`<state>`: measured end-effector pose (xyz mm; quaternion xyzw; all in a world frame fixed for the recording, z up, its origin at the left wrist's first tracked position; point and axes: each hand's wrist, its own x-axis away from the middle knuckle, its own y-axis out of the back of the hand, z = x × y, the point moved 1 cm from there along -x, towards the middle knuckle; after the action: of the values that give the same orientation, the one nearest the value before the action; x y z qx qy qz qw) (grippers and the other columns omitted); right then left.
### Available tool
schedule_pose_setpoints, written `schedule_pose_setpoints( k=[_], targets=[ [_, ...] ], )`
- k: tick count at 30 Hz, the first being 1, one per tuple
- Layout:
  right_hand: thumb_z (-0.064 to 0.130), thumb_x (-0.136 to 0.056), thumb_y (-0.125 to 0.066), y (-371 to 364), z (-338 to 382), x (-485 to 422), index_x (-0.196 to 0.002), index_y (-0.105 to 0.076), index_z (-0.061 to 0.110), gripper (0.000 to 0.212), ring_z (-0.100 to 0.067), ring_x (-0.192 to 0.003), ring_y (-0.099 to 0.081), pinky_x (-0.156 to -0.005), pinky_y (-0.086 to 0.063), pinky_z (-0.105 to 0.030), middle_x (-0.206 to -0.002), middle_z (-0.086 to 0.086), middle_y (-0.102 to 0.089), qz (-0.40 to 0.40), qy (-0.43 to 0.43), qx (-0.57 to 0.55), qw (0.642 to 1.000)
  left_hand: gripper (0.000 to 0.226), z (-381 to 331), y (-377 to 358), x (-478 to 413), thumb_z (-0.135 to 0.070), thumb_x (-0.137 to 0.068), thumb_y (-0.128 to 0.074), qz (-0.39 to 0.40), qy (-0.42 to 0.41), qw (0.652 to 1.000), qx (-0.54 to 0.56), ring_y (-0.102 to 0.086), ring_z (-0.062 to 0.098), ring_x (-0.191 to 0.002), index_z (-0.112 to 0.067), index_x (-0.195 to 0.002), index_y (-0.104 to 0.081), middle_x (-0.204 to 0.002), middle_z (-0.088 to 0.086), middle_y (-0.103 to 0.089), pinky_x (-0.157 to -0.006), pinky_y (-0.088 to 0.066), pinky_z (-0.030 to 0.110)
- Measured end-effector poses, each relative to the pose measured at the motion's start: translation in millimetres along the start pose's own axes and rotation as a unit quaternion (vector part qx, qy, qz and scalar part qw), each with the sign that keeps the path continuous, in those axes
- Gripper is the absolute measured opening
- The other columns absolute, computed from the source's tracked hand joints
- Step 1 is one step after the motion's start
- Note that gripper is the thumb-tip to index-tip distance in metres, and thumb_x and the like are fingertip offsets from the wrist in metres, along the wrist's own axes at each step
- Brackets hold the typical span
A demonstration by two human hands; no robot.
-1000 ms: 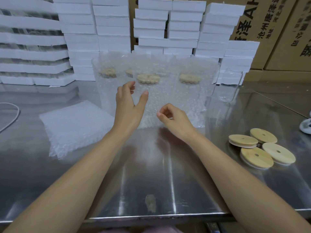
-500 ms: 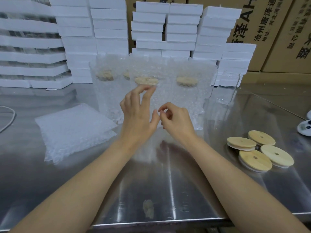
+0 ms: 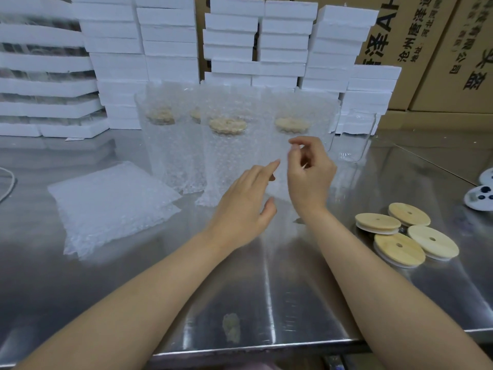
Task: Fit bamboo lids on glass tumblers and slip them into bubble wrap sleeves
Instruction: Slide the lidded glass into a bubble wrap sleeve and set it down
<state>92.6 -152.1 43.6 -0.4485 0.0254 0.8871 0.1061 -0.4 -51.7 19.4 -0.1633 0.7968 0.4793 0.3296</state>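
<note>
Several lidded tumblers stand in bubble wrap sleeves at the back of the steel table [image 3: 306, 289]: a left one [image 3: 170, 150], a middle one [image 3: 226, 161] and a right one [image 3: 314, 110]. Their bamboo lids show through the wrap. My left hand [image 3: 245, 204] hovers with straight fingers pointing at the gap between the middle and right sleeves. My right hand [image 3: 309, 174] is raised in front of the right sleeve, with thumb and forefinger curled close together. Whether they pinch wrap is unclear. A bare glass tumbler [image 3: 356, 137] stands right of the sleeves. Several loose bamboo lids [image 3: 398, 249] lie at the right.
A flat stack of bubble wrap sleeves [image 3: 112, 206] lies at the left. White foam blocks [image 3: 170, 44] are stacked along the back, with cardboard boxes [image 3: 440, 49] behind. A white device [image 3: 480, 196] sits at the right edge and a cable [image 3: 8, 182] at the left.
My left hand left the middle sleeve and swung right and lower, fingers now pointing right. My right hand rose and shifted right, up in front of the right sleeve.
</note>
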Motion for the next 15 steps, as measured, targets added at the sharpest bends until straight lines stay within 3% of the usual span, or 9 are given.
schedule_pose_setpoints(
  k=[3,6,8,11,15],
  targets=[
    [0.004,-0.086,-0.047,4.1,-20.0,-9.8,-0.09,-0.061,0.018,0.02,0.004,-0.062,-0.049,-0.06,-0.038,-0.02,-0.071,0.017,-0.054,-0.104,-0.1,-0.043,0.989,0.053,4.0,-7.9,4.4,-0.013,-0.09,-0.055,0.051,0.018,0.999,-0.007,-0.047,0.017,-0.116,-0.012,-0.141,-0.043,-0.126,0.003,-0.049,-0.096,-0.042,0.032],
    [-0.004,-0.088,-0.042,10.8,-52.0,-15.4,-0.095,-0.057,0.015,0.026,0.004,-0.068,-0.049,-0.067,-0.038,-0.015,-0.077,0.011,-0.051,-0.17,-0.191,-0.049,0.965,0.047,9.1,-14.7,5.6,-0.016,-0.091,-0.054,0.104,0.014,0.994,-0.035,-0.044,0.018,-0.12,-0.012,-0.137,-0.048,-0.13,0.002,-0.048,-0.101,-0.035,0.027],
    [-0.004,-0.09,-0.04,13.9,-74.7,-19.2,-0.101,-0.06,0.01,0.027,-0.01,-0.083,-0.055,-0.077,-0.041,-0.021,-0.088,0.002,-0.057,-0.169,-0.248,-0.023,0.954,0.045,9.8,-17.7,4.2,-0.019,-0.092,-0.053,0.128,0.0,0.991,-0.049,-0.043,0.018,-0.122,-0.013,-0.136,-0.05,-0.133,0.0,-0.048,-0.102,-0.036,0.032],
    [-0.003,-0.092,-0.041,12.3,-106.3,-26.4,-0.113,-0.062,0.002,0.03,-0.026,-0.112,-0.056,-0.099,-0.04,-0.029,-0.12,-0.015,-0.06,-0.143,-0.33,0.024,0.933,0.042,4.6,-19.6,-3.0,-0.014,-0.087,-0.057,0.121,-0.04,0.987,-0.096,-0.047,0.025,-0.125,-0.008,-0.128,-0.056,-0.138,0.006,-0.05,-0.1,-0.04,0.04],
    [0.0,-0.094,-0.041,3.9,-125.8,-38.7,-0.118,-0.061,0.005,0.032,-0.026,-0.116,-0.055,-0.099,-0.039,-0.027,-0.127,-0.015,-0.058,-0.129,-0.343,0.048,0.929,0.041,-3.8,-23.1,-17.1,-0.007,-0.074,-0.064,0.097,-0.104,0.977,-0.161,-0.053,0.031,-0.124,-0.003,-0.115,-0.065,-0.136,0.013,-0.056,-0.092,-0.047,0.04]
  ],
)
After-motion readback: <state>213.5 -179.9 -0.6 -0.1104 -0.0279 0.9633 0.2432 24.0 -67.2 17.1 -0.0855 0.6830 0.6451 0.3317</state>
